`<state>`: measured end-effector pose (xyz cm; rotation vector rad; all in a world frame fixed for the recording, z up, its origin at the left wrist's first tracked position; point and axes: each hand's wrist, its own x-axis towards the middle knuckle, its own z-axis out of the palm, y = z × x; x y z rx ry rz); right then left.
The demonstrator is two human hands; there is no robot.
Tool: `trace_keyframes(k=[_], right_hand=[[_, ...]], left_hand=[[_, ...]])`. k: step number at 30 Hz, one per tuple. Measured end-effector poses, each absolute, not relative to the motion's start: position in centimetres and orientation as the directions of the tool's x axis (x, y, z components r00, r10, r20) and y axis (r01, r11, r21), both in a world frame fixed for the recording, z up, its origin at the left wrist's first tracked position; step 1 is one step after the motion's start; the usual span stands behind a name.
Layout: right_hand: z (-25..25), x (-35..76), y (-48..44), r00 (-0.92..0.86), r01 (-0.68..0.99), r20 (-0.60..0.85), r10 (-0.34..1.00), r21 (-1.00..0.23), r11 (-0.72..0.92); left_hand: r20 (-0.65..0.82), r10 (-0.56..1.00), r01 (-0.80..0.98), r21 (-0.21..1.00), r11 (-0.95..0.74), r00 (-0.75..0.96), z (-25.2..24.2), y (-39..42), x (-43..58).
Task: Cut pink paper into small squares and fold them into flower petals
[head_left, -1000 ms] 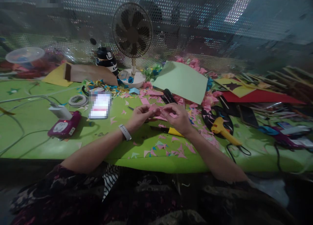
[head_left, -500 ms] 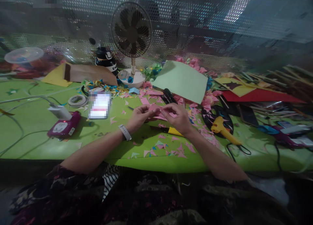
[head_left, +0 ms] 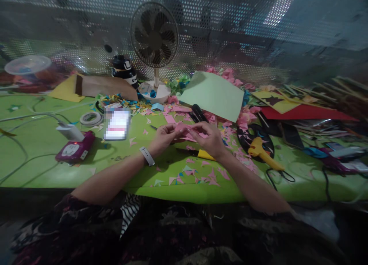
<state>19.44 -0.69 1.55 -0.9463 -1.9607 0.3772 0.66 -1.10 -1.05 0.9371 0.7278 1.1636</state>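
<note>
Between my two hands is a small piece of pink paper [head_left: 181, 126], pinched by the fingertips and partly covered by them. My left hand [head_left: 166, 137] grips it from the left, thumb against fingers. From the right, my right hand [head_left: 209, 138] closes thumb and fingers on the same paper. Under the right wrist lies a yellow-handled tool [head_left: 206, 154], its dark end pointing left. Behind the hands, black handles [head_left: 198, 112] stick up among pink paper pieces. Pink and pale green scraps [head_left: 198, 176] are scattered on the green table in front of my hands.
A fan [head_left: 155, 40] and a dark bottle [head_left: 125, 71] stand at the back. On the left are a lit phone [head_left: 117, 124], a tape roll [head_left: 91, 118] and a purple socket box [head_left: 75, 149] with cables. A yellow glue gun [head_left: 264, 154] lies right; a green sheet [head_left: 214, 94] lies behind.
Almost nothing differs. Both hands keep the pink paper in the same place, and the objects on the table have not moved.
</note>
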Motion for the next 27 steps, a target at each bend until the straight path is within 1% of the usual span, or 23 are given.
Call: trace_keyframes(k=[5,8,13,16,20,25,27], right_hand=[[1.70,19.34,-0.83,-0.303,0.454,0.579,0.757,-0.611,0.648],[1.61,19.32,-0.87,-0.278,0.443,0.559,0.781,-0.647,0.621],[1.09,19.69,-0.39,-0.152,0.350,0.480,0.864,-0.791,0.501],[1.03,19.95,-0.12,-0.174,0.311,0.394,0.902,-0.847,0.430],[1.42,19.88,-0.29,-0.253,0.323,0.330,0.909,-0.857,0.401],[1.64,19.35,-0.64,-0.288,0.395,0.309,0.907,-0.824,0.406],[1.47,19.22,-0.56,-0.289,0.394,0.316,0.904,-0.821,0.414]], left_hand=[[-0.010,0.966,-0.409,0.905,0.118,0.257,-1.17,-1.02,0.70],[-0.003,0.969,-0.391,0.915,0.102,0.247,-1.16,-0.94,0.71],[-0.008,0.974,-0.411,0.906,0.103,0.227,-0.97,-0.94,0.71],[-0.004,0.978,-0.433,0.896,0.096,0.209,-0.98,-0.89,0.77],[0.009,0.982,-0.435,0.898,0.074,0.187,-1.02,-0.78,0.87],[-0.006,0.981,-0.416,0.905,0.089,0.195,-0.96,-0.78,0.87],[-0.012,0.981,-0.413,0.906,0.094,0.196,-1.05,-0.78,0.90]])
